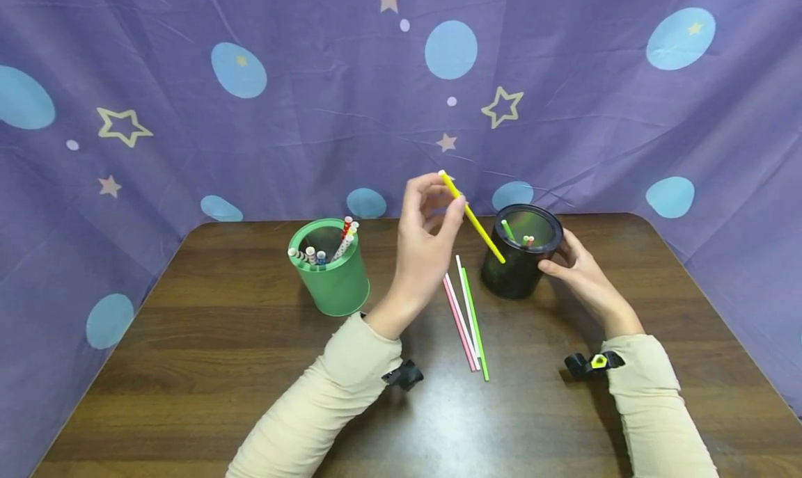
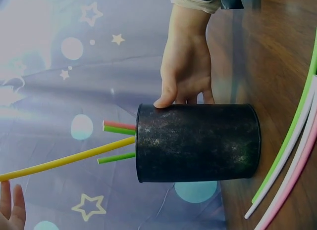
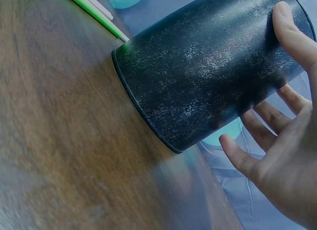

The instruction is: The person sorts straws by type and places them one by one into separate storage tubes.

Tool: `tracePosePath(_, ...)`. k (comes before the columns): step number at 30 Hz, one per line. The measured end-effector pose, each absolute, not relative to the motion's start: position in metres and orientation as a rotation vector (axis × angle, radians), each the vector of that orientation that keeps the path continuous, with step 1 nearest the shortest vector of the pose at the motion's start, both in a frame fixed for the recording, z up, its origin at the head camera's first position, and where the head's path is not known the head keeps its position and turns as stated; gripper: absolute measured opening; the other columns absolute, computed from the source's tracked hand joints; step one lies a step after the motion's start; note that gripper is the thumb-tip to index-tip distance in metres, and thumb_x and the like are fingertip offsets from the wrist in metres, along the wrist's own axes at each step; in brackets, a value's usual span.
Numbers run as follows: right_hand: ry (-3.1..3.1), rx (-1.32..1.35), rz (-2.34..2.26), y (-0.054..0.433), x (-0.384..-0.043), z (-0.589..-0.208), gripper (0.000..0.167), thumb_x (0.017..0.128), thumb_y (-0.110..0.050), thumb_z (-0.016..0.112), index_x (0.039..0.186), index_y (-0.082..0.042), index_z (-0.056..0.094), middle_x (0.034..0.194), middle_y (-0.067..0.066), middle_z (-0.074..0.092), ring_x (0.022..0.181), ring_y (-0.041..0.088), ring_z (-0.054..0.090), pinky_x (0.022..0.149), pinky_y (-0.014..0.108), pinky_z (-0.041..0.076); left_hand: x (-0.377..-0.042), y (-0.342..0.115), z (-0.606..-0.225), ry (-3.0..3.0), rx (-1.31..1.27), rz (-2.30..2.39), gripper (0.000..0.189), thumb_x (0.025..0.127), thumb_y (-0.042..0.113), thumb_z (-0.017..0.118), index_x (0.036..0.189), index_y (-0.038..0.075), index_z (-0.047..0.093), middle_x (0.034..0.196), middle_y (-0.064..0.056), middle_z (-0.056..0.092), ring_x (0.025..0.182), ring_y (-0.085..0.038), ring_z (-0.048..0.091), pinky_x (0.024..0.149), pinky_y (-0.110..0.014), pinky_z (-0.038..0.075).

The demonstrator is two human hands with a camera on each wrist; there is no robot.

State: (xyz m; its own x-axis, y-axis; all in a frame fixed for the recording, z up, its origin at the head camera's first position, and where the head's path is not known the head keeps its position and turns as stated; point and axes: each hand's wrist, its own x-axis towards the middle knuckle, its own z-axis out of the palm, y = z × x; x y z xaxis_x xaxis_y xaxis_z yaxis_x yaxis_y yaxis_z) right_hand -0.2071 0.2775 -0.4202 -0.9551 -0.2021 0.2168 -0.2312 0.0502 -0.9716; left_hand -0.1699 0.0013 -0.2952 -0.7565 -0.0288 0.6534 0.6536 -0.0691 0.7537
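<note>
Thumb and fingers of my left hand [image 1: 426,247] pinch a yellow straw [image 1: 477,226] near its upper part. The straw slants down to the right, its lower end overlapping the rim of a black can [image 1: 510,277] in the head view. In the left wrist view that end meets the can's rim. My right hand [image 3: 282,141] holds the can from the right, thumb on the near side and fingers behind. The can stands upright on the table. A green straw [image 2: 116,158] and a close pair, one red and one green, stick out of it.
A green can [image 1: 338,287] with several patterned straws stands at the left. Between the cans, a pink straw [image 1: 459,325], white straws [image 1: 466,309] and a green straw [image 1: 475,325] lie on the wooden table [image 1: 207,367]. A purple patterned curtain [image 1: 313,130] hangs behind.
</note>
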Motion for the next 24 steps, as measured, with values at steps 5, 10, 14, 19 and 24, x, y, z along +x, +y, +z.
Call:
tracePosePath(5,-2.286,0.451,2.077,0.277,-0.207,-0.420,0.068,0.094,0.003,0.062,0.154,-0.012,0.031,0.138,-0.005,0.047,0.122,0.008,0.046,0.093,0.017,0.044,-0.170,0.007,-0.294,-1.644,-0.700,-1.882,0.028,0.096,-0.001,0.060,0.120,-0.005,0.046,0.107,-0.021,0.057,0.099,-0.023,0.062,0.083,-0.036,0.055)
tracePosePath(10,-2.307,0.434,2.061,0.278,-0.207,-0.419,0.069,0.095,0.001,0.062,0.154,-0.012,0.030,0.140,-0.003,0.045,0.125,0.007,0.043,0.093,0.016,0.043,-0.169,0.011,-0.293,-1.620,-0.740,-1.897,0.025,0.096,-0.003,0.059,0.116,-0.006,0.045,0.108,-0.025,0.057,0.100,-0.027,0.061,0.082,-0.034,0.054)
tracePosePath(14,-2.294,0.452,2.074,0.278,-0.208,-0.419,0.069,0.095,0.001,0.062,0.154,-0.012,0.030,0.140,-0.003,0.045,0.124,0.007,0.044,0.093,0.017,0.043,-0.170,0.014,-0.298,-1.652,-0.750,-1.910,0.024,0.096,-0.003,0.059,0.116,-0.005,0.046,0.109,-0.024,0.057,0.101,-0.029,0.062,0.083,-0.038,0.054)
tracePosePath(19,-2.286,0.466,2.066,0.278,-0.208,-0.420,0.067,0.094,0.003,0.062,0.153,-0.012,0.032,0.137,-0.006,0.048,0.123,0.007,0.045,0.093,0.017,0.043,-0.174,0.018,-0.308,-1.709,-0.777,-1.902,0.022,0.096,-0.003,0.060,0.114,-0.004,0.048,0.109,-0.023,0.059,0.103,-0.029,0.062,0.086,-0.041,0.055)
tracePosePath(24,-2.282,0.475,2.065,0.279,-0.208,-0.421,0.066,0.094,0.003,0.061,0.152,-0.013,0.034,0.135,-0.008,0.049,0.122,0.007,0.046,0.093,0.017,0.043,-0.177,0.021,-0.318,-1.775,-0.801,-1.892,0.018,0.096,-0.002,0.060,0.112,-0.003,0.051,0.109,-0.021,0.062,0.104,-0.026,0.063,0.090,-0.034,0.054)
